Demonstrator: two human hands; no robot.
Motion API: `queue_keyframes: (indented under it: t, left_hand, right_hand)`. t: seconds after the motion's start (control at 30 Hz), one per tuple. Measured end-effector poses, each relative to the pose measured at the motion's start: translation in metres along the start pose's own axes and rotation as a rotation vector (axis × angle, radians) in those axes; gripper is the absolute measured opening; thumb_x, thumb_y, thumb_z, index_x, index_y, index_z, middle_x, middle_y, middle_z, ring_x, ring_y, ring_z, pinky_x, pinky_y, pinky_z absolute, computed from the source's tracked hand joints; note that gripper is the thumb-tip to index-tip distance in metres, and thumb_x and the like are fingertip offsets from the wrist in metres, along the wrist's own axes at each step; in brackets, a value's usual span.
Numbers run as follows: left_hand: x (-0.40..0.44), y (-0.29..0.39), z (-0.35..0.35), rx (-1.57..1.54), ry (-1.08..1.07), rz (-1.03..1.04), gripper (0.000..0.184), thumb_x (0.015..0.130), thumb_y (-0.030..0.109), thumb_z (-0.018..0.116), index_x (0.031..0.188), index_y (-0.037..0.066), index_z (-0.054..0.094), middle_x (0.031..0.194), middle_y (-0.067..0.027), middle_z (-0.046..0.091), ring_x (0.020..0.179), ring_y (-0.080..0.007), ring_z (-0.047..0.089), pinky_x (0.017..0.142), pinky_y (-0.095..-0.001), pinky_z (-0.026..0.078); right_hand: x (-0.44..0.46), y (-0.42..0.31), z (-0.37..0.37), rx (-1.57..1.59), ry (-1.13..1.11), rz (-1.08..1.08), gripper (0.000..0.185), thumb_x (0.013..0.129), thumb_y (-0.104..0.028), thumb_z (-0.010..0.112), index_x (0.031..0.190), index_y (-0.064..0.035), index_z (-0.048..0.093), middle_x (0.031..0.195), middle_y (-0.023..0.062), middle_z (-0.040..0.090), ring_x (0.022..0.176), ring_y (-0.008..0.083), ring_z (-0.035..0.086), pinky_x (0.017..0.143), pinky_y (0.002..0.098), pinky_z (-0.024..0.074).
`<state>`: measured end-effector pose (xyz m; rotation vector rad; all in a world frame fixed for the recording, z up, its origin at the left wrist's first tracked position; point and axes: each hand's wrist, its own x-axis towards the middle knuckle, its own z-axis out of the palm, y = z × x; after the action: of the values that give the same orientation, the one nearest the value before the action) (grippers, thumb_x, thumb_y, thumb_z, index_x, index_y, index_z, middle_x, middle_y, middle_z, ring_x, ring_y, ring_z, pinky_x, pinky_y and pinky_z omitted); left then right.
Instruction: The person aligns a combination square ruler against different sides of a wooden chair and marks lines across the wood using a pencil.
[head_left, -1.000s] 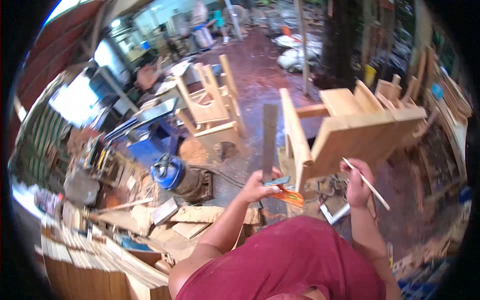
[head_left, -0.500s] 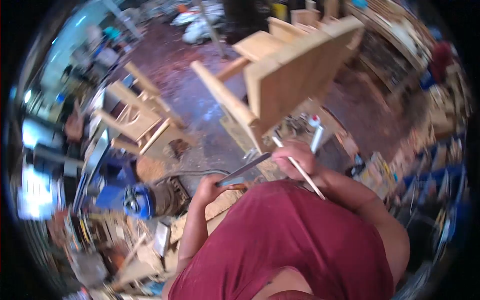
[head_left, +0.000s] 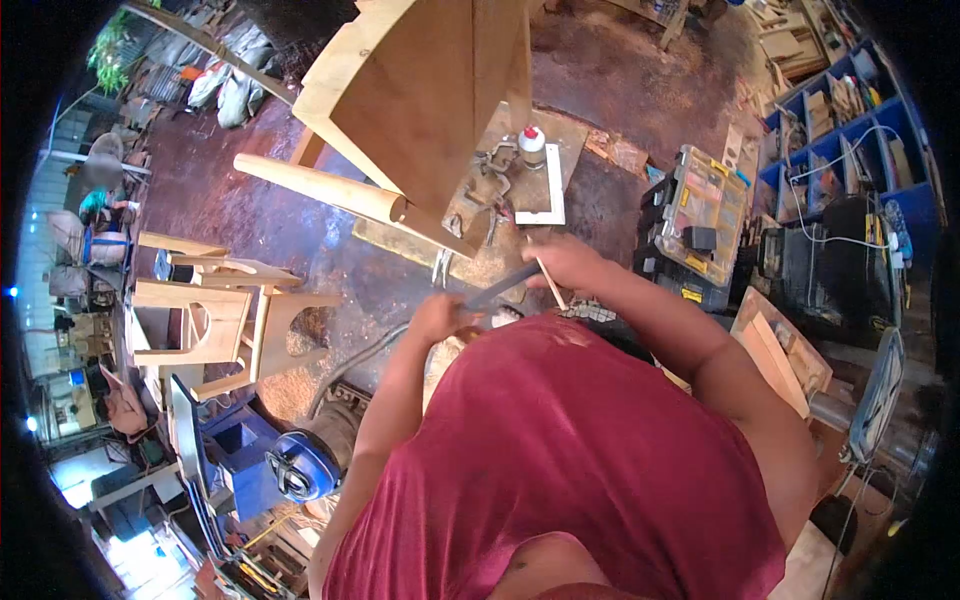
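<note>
My left hand (head_left: 437, 318) is closed around one end of a flat grey metal blade (head_left: 502, 286), which looks like a file. The blade slants up to my right hand (head_left: 562, 262), whose fingers are closed at its far end. A thin pale wooden stick (head_left: 547, 272) also sits in my right hand, crossing the blade near its tip. Just beyond both hands is a large wooden piece of furniture (head_left: 420, 95), tilted, with a broad flat panel and a rounded leg (head_left: 320, 187). My fingers partly hide the ends of the blade.
A white right-angle square (head_left: 553, 190), a bottle with a red cap (head_left: 532, 147) and metal clamps (head_left: 487, 175) lie ahead. Right stand a clear-lidded organizer case (head_left: 705, 210) and blue shelving (head_left: 850, 150). At left are a wooden chair-like frame (head_left: 215, 305) and blue ear muffs (head_left: 303, 466).
The view has swung right, so the furniture appears further left and the tool cases have come into view. Both hands still hold the blade and stick, now with the stick more upright.
</note>
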<state>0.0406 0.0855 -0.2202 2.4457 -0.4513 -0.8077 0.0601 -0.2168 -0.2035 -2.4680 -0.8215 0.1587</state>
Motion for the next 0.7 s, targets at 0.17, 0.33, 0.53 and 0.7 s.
queue_keyframes:
  t: [0.17, 0.33, 0.53, 0.7]
  left_hand:
    - [0.062, 0.019, 0.012, 0.011, -0.098, 0.092, 0.034, 0.071, 0.020, 0.074, 0.100, 0.005, 0.065, 0.095, -0.0155, 0.067, 0.088, -0.0345, 0.064, 0.076, -0.0405, 0.049]
    - [0.052, 0.024, -0.001, -0.027, 0.365, 0.158, 0.040, 0.073, 0.021, 0.073, 0.109, 0.008, 0.062, 0.109, -0.0167, 0.063, 0.103, -0.0347, 0.058, 0.088, -0.0405, 0.047]
    - [-0.014, 0.006, -0.036, -0.325, 0.760, -0.229, 0.018, 0.081, 0.009, 0.066, 0.098, 0.002, 0.063, 0.098, -0.0126, 0.064, 0.091, -0.0234, 0.061, 0.084, -0.0326, 0.048]
    - [-0.039, 0.068, -0.115, -0.453, 1.277, 0.107, 0.048, 0.082, 0.026, 0.068, 0.114, -0.004, 0.047, 0.118, -0.0150, 0.051, 0.111, -0.0246, 0.049, 0.098, -0.0368, 0.037]
  right_hand:
    - [-0.021, 0.066, 0.048, 0.252, -0.279, 0.090, 0.028, 0.084, -0.034, 0.062, 0.087, -0.0060, 0.059, 0.080, 0.0191, 0.061, 0.078, 0.0403, 0.060, 0.068, 0.0492, 0.0461]
    - [-0.056, 0.126, 0.081, 0.196, -0.044, 0.432, 0.026, 0.086, -0.030, 0.057, 0.090, -0.0051, 0.060, 0.083, 0.0196, 0.061, 0.081, 0.0383, 0.060, 0.069, 0.0454, 0.0468]
    - [0.017, 0.184, 0.145, 0.332, 0.045, 0.766, 0.026, 0.086, -0.029, 0.057, 0.088, -0.0040, 0.061, 0.072, 0.0195, 0.061, 0.069, 0.0366, 0.061, 0.063, 0.0446, 0.0469]
    - [0.111, 0.210, 0.179, 0.435, 0.033, 0.820, 0.027, 0.081, -0.021, 0.057, 0.099, -0.0003, 0.061, 0.091, 0.0252, 0.065, 0.087, 0.0374, 0.065, 0.075, 0.0455, 0.0497]
